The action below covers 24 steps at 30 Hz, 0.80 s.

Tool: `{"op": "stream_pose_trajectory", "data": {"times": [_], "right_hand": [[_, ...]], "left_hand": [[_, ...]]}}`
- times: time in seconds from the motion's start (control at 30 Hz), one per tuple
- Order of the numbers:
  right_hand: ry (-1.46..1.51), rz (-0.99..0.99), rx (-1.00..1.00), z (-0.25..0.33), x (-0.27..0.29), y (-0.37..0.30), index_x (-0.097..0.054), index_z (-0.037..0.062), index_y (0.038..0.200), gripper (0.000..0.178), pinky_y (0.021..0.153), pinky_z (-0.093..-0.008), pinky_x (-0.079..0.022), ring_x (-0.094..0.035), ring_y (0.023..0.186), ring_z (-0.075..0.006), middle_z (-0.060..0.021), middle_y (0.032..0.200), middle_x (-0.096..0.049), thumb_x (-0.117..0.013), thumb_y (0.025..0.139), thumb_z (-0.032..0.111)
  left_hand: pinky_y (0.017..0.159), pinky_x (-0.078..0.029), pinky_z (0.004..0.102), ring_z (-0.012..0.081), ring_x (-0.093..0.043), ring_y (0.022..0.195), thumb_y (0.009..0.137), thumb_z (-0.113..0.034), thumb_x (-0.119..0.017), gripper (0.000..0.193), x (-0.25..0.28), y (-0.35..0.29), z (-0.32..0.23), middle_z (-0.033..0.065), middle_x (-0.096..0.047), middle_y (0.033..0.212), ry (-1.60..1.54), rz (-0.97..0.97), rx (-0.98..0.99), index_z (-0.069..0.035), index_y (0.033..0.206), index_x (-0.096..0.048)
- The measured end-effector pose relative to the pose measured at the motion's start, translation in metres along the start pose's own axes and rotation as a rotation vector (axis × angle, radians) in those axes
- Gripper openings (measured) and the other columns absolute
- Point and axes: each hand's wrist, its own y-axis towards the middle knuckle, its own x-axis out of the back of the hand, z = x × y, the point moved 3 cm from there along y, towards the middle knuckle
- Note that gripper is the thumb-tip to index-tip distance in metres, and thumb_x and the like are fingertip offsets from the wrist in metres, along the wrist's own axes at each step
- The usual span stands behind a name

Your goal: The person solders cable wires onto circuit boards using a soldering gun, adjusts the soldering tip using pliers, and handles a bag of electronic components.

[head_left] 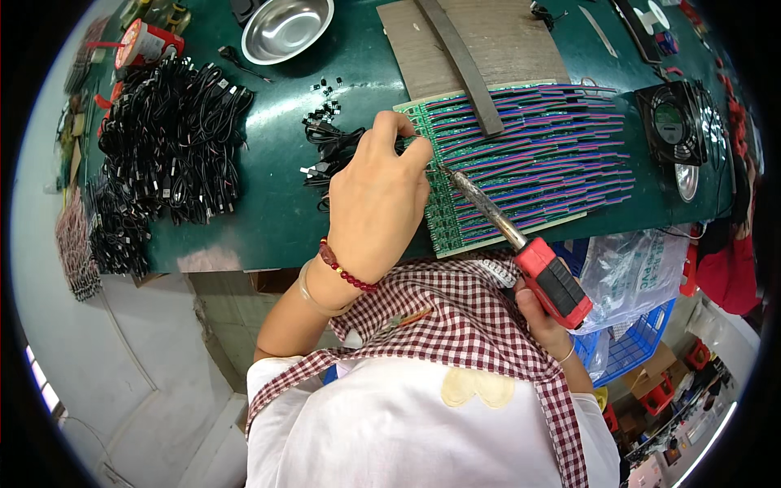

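Observation:
My right hand [538, 315] is wrapped round the red and black handle of a soldering iron [488, 213]. Its tip meets or hovers just over a green circuit board panel [443, 213]; which of the two I cannot tell. My left hand [378, 195] is closed in a pinch over the panel's left edge, close to the iron's tip. What its fingertips hold, if anything, is hidden. Rows of thin blue, red and dark wires [541, 154] run rightward from the panel. A flat metal bar [464, 69] lies across the wires and the wooden board [407, 49] behind.
Black cables lie in a big heap [179, 138] at the left, and a smaller bunch [329, 146] sits beside my left hand. Farther back are a steel bowl [286, 31] and a red cup [146, 45]. A fan [671, 122] stands at the right, above a blue crate [634, 350].

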Motion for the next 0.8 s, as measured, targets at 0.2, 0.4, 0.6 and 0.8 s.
{"op": "stream_pose_trajectory", "data": {"times": [0.2,0.4,0.6,0.8], "right_hand": [[-0.094,0.033,0.115,0.01,-0.001,0.009,-0.059,-0.0016,0.098,0.031,0.056,-0.0271,-0.047,-0.06,0.06,-0.0172,-0.0074,0.076,-0.062,-0.072,0.072,0.011],[-0.028,-0.056,0.011,-0.014,-0.001,-0.015,-0.06,-0.0007,0.097,0.03,0.055,-0.027,-0.046,-0.059,0.059,-0.0168,-0.0066,0.076,-0.061,-0.073,0.074,0.015],[0.152,-0.162,-0.12,-0.025,0.004,-0.016,-0.06,-0.0005,0.096,0.026,0.058,-0.0273,-0.044,-0.056,0.063,-0.0159,-0.0069,0.076,-0.059,-0.07,0.08,0.017],[0.48,-0.291,-0.023,-0.001,0.002,0.006,-0.045,-0.0017,0.118,0.034,0.052,-0.0254,-0.036,-0.038,0.054,-0.0098,-0.0034,0.065,-0.045,-0.054,0.093,0.02]], "left_hand": [[0.059,-0.051,0.0365,0.0251,-0.06,0.08,0.069,0.0,-0.061,0.012,0.0,0.003,-0.004,0.0058,-0.053,0.1,0.054,0.011,-0.04,-0.005,0.08,-0.057],[0.06,-0.051,0.0353,0.0238,-0.06,0.084,0.069,0.001,-0.061,0.013,0.002,0.006,-0.006,0.0054,-0.052,0.1,0.089,0.047,-0.053,-0.004,0.08,-0.057],[0.06,-0.052,0.0344,0.0225,-0.059,0.085,0.069,0.001,-0.062,0.013,0.001,0.005,-0.006,0.0052,-0.052,0.1,0.128,0.042,-0.039,-0.005,0.08,-0.058],[0.065,-0.051,0.0338,0.0229,-0.058,0.085,0.069,-0.003,-0.067,0.012,0.002,-0.006,-0.008,0.0047,-0.054,0.103,0.206,-0.007,-0.026,-0.005,0.08,-0.061]]}}
